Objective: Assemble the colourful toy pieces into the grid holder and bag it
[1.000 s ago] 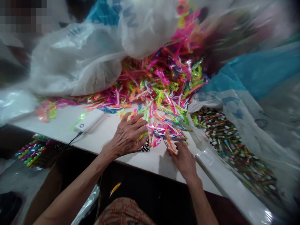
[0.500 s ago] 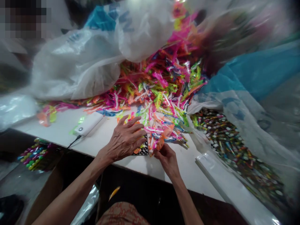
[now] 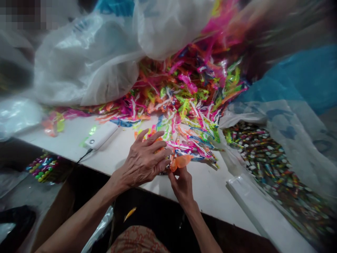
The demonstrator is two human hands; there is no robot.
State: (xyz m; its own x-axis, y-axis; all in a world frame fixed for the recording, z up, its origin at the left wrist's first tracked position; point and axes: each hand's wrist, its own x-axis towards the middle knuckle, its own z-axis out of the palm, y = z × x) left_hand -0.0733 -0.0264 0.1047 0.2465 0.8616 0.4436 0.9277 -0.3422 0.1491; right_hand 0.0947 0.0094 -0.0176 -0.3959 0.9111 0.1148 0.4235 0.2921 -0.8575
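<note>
My left hand (image 3: 147,158) lies palm down with its fingers spread, over a small black grid holder (image 3: 164,171) that it mostly hides. In my right hand (image 3: 182,182), thumb and fingertips pinch a translucent orange plastic piece (image 3: 181,161) at the holder's right edge, close to my left fingertips. Just beyond both hands spreads a pile of bright plastic pieces (image 3: 189,105) in pink, orange, green, yellow and blue, many with white strips. What lies under my left palm is hidden.
White plastic sacks (image 3: 86,70) bulge behind and left of the pile. A white power bank (image 3: 102,135) with a black cable lies on the white table (image 3: 158,193). At right are a bag of small multicoloured parts (image 3: 268,165) and a long white strip (image 3: 252,196).
My right hand has brought the orange piece left, against the holder's edge by my left fingers. The left hand stays over the holder. The view has shifted slightly.
</note>
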